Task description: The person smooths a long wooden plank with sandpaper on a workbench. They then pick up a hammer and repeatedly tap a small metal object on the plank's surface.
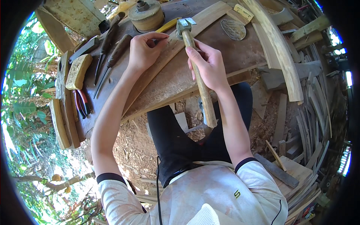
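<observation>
My right hand (pixel 208 63) is wrapped round the wooden handle of a hammer (pixel 205 101). The hammer's metal head points away from me over the bench, and its handle end hangs toward my lap. My left hand (pixel 144 52) is closed in a pinch above a long wooden plank (pixel 208 18) lying slantwise on the bench. Whatever is between its fingertips is hidden or too small to make out. Just beyond the left hand, a yellow strip-like tool (pixel 168 25) lies beside a round wooden block (pixel 146 20) with metal on top.
On the bench's left lie long-handled pointed tools (pixel 112 56), red-handled pliers (pixel 81 104) and a wooden block (pixel 78 71). An oval disc (pixel 233 30) sits at the far right, beside a long curved wooden strip (pixel 277 45). Wood offcuts (pixel 313 112) pile up at right; shavings cover the ground.
</observation>
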A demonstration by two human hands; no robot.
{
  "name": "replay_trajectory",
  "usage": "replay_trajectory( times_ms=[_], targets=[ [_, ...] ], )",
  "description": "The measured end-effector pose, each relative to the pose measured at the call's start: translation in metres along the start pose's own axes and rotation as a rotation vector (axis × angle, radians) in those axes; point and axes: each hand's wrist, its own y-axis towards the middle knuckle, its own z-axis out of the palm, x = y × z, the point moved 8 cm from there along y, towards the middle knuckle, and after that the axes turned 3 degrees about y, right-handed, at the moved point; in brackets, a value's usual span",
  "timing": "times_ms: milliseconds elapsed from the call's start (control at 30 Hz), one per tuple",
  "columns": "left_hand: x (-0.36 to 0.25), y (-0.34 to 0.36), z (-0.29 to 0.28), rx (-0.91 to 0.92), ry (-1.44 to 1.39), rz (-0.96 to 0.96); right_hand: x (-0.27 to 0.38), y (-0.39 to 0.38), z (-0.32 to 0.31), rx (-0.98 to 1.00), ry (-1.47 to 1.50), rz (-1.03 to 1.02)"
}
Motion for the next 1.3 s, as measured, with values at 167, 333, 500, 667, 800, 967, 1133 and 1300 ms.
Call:
replay_trajectory(
  times_ms=[167, 333, 500, 667, 800, 967, 1133, 1300],
  targets=[
    [-0.002, -0.001, 0.001, -0.014, 0.041, 0.036, 0.001, 0.000, 0.001, -0.005, 0.016, -0.006],
    [-0.014, -0.001, -0.001, -0.069, 0.033, 0.118, 0.005, 0.002, 0.003, -0.015, 0.067, 0.021],
    [-0.016, -0.003, 0.001, -0.063, 0.044, 0.109, 0.032, -0.007, 0.015, 0.022, 0.107, -0.064],
    [-0.017, -0.002, -0.001, -0.069, 0.034, 0.107, 0.023, -0.002, 0.025, 0.030, 0.048, 0.006],
    [-0.018, -0.001, -0.002, -0.062, 0.055, 0.108, 0.034, -0.005, 0.029, 0.015, 0.050, -0.018],
    [-0.019, -0.003, -0.001, -0.067, 0.040, 0.128, 0.025, -0.004, 0.029, 0.038, 0.060, 0.021],
    [-0.019, -0.003, -0.001, -0.055, 0.056, 0.115, 0.031, -0.011, 0.031, -0.008, 0.070, -0.052],
    [-0.019, -0.003, -0.003, -0.082, 0.063, 0.140, 0.024, -0.004, 0.032, 0.013, 0.041, 0.016]
  ],
)
